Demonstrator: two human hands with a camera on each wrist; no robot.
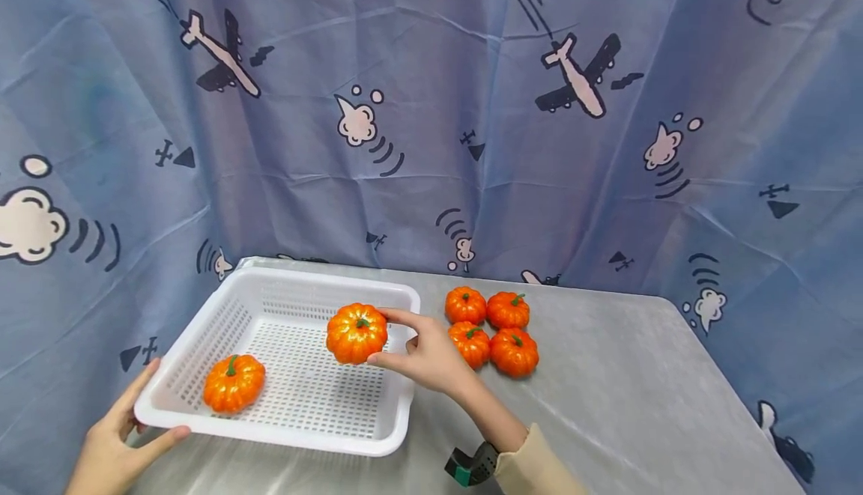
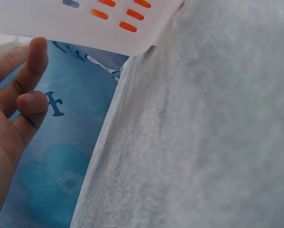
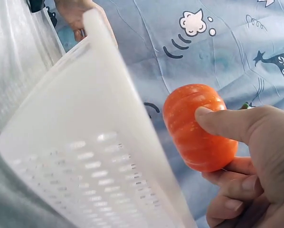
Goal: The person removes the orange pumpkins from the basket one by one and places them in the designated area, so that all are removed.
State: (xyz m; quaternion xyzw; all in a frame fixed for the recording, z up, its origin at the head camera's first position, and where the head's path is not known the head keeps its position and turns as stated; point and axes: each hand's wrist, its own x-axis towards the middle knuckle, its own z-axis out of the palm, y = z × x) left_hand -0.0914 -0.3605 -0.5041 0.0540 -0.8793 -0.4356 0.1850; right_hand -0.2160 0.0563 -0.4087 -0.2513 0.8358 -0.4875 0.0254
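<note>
My right hand pinches a small orange pumpkin between thumb and fingers, above the right part of a white plastic basket. In the right wrist view the held pumpkin is seen from the side, higher than the basket wall. A second pumpkin sits inside the basket near its front left corner. At that corner my left hand holds the basket, thumb at the front rim and fingers along the left side. The left wrist view shows bent fingers by the basket's lower edge.
Several more pumpkins stand in a tight group on the grey-covered table, right of the basket. Behind the table hangs a blue curtain printed with airplanes. A dark band is on the right wrist.
</note>
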